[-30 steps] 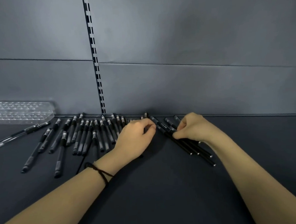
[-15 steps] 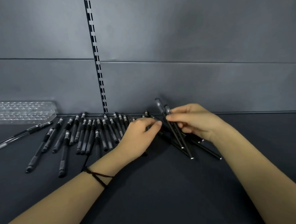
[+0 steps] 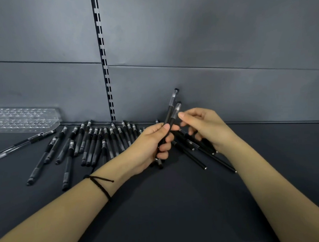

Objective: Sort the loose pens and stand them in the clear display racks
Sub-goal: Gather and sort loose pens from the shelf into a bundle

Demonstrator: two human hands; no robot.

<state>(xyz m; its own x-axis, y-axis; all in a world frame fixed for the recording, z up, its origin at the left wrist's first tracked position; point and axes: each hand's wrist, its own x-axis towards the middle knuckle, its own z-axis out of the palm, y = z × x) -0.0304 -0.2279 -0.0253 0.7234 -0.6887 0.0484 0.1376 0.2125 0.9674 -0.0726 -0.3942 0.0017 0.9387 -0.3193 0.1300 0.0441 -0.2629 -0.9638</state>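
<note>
Head view. Left hand (image 3: 149, 145) at frame centre is curled round two black pens (image 3: 170, 110), thumb pressed on the barrels. The pens stand tilted, clear caps up and leaning toward the right, and their lower ends poke out below the palm. One cap sits higher than the other.

Right hand (image 3: 207, 129) is just right of them with fingers relaxed and loosely curved, gripping nothing that shows. Its index fingertip (image 3: 180, 115) is just beside the lower pen's cap; cannot tell if it touches.

Under and below the right hand, a few slim black pens (image 3: 194, 152) lie flat on the dark shelf (image 3: 169, 204), fanned toward the lower right.

Left of centre, a big batch of loose pens (image 3: 93, 143) lies roughly side by side, caps toward the back panel (image 3: 224, 42); some sit askew at the left end. A clear-barrelled pen (image 3: 22, 144) lies apart at the far left, angled.

The clear display rack (image 3: 24, 119) sits at the left edge against the back panel, just behind that pen. Its top is full of holes and no pens stand in it.

A slotted upright (image 3: 105, 68) runs down the back panel above the pen batch. There is a black cord bracelet (image 3: 101, 186) on the left wrist. Both forearms come in from the bottom corners.
</note>
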